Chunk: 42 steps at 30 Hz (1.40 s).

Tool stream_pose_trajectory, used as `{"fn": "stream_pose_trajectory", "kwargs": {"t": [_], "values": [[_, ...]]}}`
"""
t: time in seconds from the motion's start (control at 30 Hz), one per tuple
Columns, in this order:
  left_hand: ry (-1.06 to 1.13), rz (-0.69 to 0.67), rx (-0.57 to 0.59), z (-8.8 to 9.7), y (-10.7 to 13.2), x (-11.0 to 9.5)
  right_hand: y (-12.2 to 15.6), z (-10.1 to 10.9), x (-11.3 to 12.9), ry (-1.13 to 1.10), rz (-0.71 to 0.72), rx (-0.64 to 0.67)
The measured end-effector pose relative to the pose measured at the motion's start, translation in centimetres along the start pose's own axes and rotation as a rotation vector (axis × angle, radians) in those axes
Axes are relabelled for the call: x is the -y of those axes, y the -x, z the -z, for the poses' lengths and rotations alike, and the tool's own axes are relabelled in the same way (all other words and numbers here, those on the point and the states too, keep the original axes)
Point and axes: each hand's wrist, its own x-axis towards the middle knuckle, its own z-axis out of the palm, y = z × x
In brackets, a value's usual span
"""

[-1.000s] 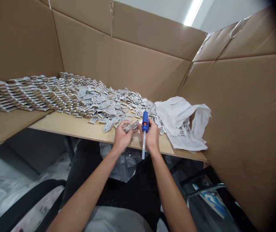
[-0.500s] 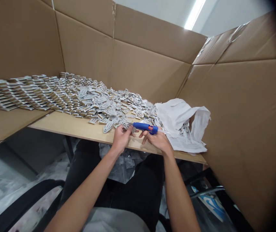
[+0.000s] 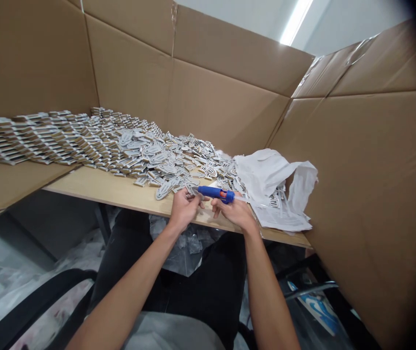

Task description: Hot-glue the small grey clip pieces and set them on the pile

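Note:
My right hand (image 3: 237,213) is wrapped round a blue glue gun (image 3: 215,193), whose tip points left. A pale glue stick (image 3: 243,198) sticks out of its back end. In my left hand (image 3: 184,210), fingers pinch a small grey-and-white cut-out piece (image 3: 192,187) right at the gun's tip. Whether the tip touches it, I cannot tell. Just beyond my left hand lies a heap of similar cut-out pieces (image 3: 162,158) on the wooden board.
Neat stacked rows of pieces (image 3: 47,138) run along the left. Crumpled white paper (image 3: 262,170) covers more pieces at right. Tall cardboard walls (image 3: 226,102) enclose the wooden tabletop (image 3: 94,187) at back and sides. Clear plastic bags (image 3: 184,255) sit below the front edge.
The glue gun and my right hand have shifted slightly left. My left hand still pinches the piece at the tip.

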Motion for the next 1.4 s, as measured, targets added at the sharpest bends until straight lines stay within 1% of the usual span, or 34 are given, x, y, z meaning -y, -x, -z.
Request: {"fn": "stream_pose_trajectory", "kwargs": {"t": [0.1,0.2,0.47,0.67,0.87,1.0,1.2,1.3,1.4], "values": [[-0.002,-0.003,-0.004,0.0,0.0,0.0,0.0,0.1,-0.2,0.027,0.013,0.009],[-0.002,-0.001,-0.004,0.0,0.0,0.1,0.0,0.1,-0.2,0.038,0.003,-0.017],[-0.007,-0.015,-0.007,0.0,0.0,0.2,0.1,0.2,0.3,0.11,-0.016,-0.029],[-0.02,-0.027,-0.002,0.1,0.1,0.3,0.2,0.1,0.8,0.105,-0.021,-0.033],[-0.012,-0.031,-0.025,0.1,0.1,0.4,0.2,0.2,1.2,0.108,0.003,-0.021],[-0.024,-0.036,-0.032,0.0,0.1,0.2,0.4,0.2,1.7,0.103,0.03,-0.026],[-0.077,-0.042,-0.062,-0.1,0.2,0.1,0.7,0.3,3.0,0.094,0.008,0.005],[-0.045,-0.038,-0.048,-0.1,0.1,0.2,0.6,0.2,2.8,0.071,0.01,0.005],[0.007,-0.036,-0.022,-0.1,0.1,0.2,0.3,0.0,2.1,0.024,0.018,0.004]]}}
